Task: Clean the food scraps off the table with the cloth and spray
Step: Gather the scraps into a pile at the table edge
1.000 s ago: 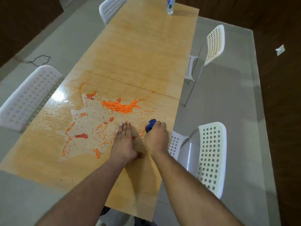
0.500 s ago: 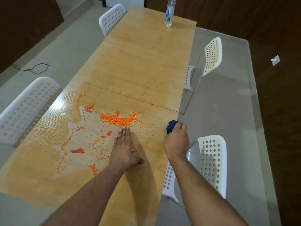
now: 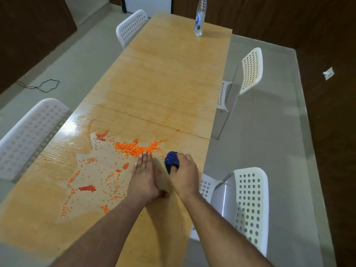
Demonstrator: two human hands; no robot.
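Observation:
Orange food scraps (image 3: 134,149) lie scattered over a wet patch on the near part of the long wooden table (image 3: 169,83), with a few red pieces (image 3: 87,188) among them. My left hand (image 3: 144,175) rests flat on the table, fingers together, fingertips at the edge of the thickest orange heap. My right hand (image 3: 185,175) is right beside it, shut on a bunched blue cloth (image 3: 171,159) pressed to the table. The spray bottle (image 3: 199,18) stands upright at the table's far end, out of reach of both hands.
White perforated chairs stand around the table: one at the near right (image 3: 248,209), one at the far right (image 3: 250,72), one at the left (image 3: 28,135), one at the far left (image 3: 131,26). A black cable (image 3: 42,86) lies on the floor at the left.
My right hand swung with the cloth out past the table's right edge, then came back in beside my left hand. My left hand stayed flat on the table.

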